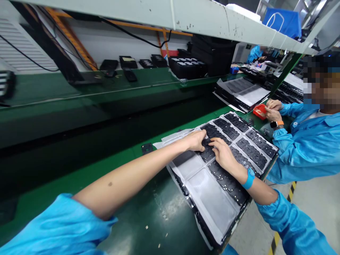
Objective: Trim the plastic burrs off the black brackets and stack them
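Observation:
My left hand [197,140] is over the upper left of a tray, with its fingers curled round a small flat black plastic part [206,143]. Close beside it, my right hand [224,153] has its fingers stretched out, the fingertips touching that part's right end. The tray [186,181] is lined with translucent white film and divided into compartments. Rows of similar black parts [225,181] fill most compartments. Bare film [209,198] shows in the near left ones. My fingers partly hide the part.
A single black piece [147,148] lies left of the tray on the green bench [127,177]. To the right, a co-worker's hands [274,110] are at a red box [260,111]. Stacked trays [241,92] stand behind. A white shelf beam [159,16] crosses overhead.

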`<act>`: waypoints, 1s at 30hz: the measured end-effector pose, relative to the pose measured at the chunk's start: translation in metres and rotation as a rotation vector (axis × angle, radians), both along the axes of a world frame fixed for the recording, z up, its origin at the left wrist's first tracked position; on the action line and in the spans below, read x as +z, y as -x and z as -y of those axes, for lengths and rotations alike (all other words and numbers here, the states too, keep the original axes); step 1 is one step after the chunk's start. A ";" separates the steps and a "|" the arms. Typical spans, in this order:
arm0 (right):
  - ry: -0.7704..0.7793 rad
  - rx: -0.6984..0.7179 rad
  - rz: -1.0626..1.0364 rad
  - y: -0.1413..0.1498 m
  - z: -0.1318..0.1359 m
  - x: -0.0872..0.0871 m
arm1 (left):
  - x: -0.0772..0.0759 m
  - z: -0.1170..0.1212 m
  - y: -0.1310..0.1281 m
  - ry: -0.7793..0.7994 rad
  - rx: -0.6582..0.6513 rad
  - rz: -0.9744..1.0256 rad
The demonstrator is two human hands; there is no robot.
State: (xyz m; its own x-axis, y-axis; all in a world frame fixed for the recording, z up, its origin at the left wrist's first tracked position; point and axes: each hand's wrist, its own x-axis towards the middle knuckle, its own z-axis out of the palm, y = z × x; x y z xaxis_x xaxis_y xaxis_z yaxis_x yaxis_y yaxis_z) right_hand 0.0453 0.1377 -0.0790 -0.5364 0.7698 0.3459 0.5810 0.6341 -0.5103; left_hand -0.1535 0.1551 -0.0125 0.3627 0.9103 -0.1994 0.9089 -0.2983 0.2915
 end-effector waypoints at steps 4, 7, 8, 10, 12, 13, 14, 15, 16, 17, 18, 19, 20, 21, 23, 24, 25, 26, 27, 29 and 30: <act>-0.020 0.011 -0.061 -0.001 -0.002 -0.004 | 0.003 0.005 -0.008 0.018 0.029 -0.039; -0.039 0.016 -0.086 -0.005 0.000 -0.007 | 0.004 0.007 -0.011 0.036 0.053 -0.050; -0.046 0.020 -0.091 -0.005 0.001 -0.007 | 0.004 0.006 -0.011 0.047 0.058 -0.050; -0.057 0.029 -0.093 -0.006 0.002 -0.008 | 0.006 0.005 -0.008 0.073 0.062 -0.045; -0.065 0.033 -0.086 -0.006 0.002 -0.008 | 0.009 0.001 -0.004 0.094 0.066 -0.037; -0.069 0.033 -0.080 -0.005 0.001 -0.008 | 0.010 -0.001 -0.002 0.103 0.070 -0.034; -0.072 0.033 -0.073 -0.004 0.000 -0.009 | 0.012 -0.004 0.000 0.109 0.078 -0.033; -0.075 0.033 -0.065 -0.003 -0.002 -0.009 | 0.013 -0.006 0.003 0.114 0.088 -0.034; -0.079 0.033 -0.056 -0.002 -0.004 -0.010 | 0.014 -0.010 0.004 0.116 0.099 -0.034; -0.083 0.035 -0.046 -0.001 -0.005 -0.010 | 0.015 -0.013 0.006 0.116 0.110 -0.036; -0.088 0.039 -0.034 0.000 -0.007 -0.011 | 0.015 -0.016 0.006 0.113 0.121 -0.038; -0.092 0.044 -0.021 0.000 -0.009 -0.012 | 0.014 -0.018 0.007 0.109 0.129 -0.042; -0.097 0.052 -0.007 0.001 -0.010 -0.012 | 0.013 -0.020 0.006 0.105 0.133 -0.047; -0.102 0.061 0.007 0.002 -0.011 -0.013 | 0.012 -0.022 0.005 0.103 0.133 -0.053; -0.112 0.080 0.034 0.002 -0.013 -0.013 | 0.010 -0.023 0.003 0.096 0.129 -0.066; -0.117 0.089 0.045 0.002 -0.013 -0.012 | 0.009 -0.023 0.002 0.090 0.124 -0.071; -0.122 0.097 0.056 0.002 -0.013 -0.011 | 0.008 -0.022 0.001 0.083 0.120 -0.077; -0.127 0.105 0.066 0.001 -0.013 -0.011 | 0.008 -0.022 0.000 0.076 0.116 -0.084; -0.130 0.113 0.074 0.001 -0.013 -0.010 | 0.008 -0.021 -0.001 0.071 0.112 -0.092; -0.136 0.123 0.090 -0.001 -0.012 -0.008 | 0.009 -0.019 -0.001 0.066 0.108 -0.113; -0.138 0.126 0.097 -0.001 -0.011 -0.007 | 0.010 -0.019 0.000 0.065 0.109 -0.125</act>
State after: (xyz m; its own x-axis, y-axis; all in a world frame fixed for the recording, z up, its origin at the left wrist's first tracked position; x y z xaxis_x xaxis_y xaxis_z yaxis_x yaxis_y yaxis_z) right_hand 0.0466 0.1487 -0.0858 -0.6614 0.6432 0.3858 0.5345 0.7650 -0.3592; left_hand -0.1532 0.1737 -0.0029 0.2312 0.9266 -0.2966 0.9651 -0.1800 0.1900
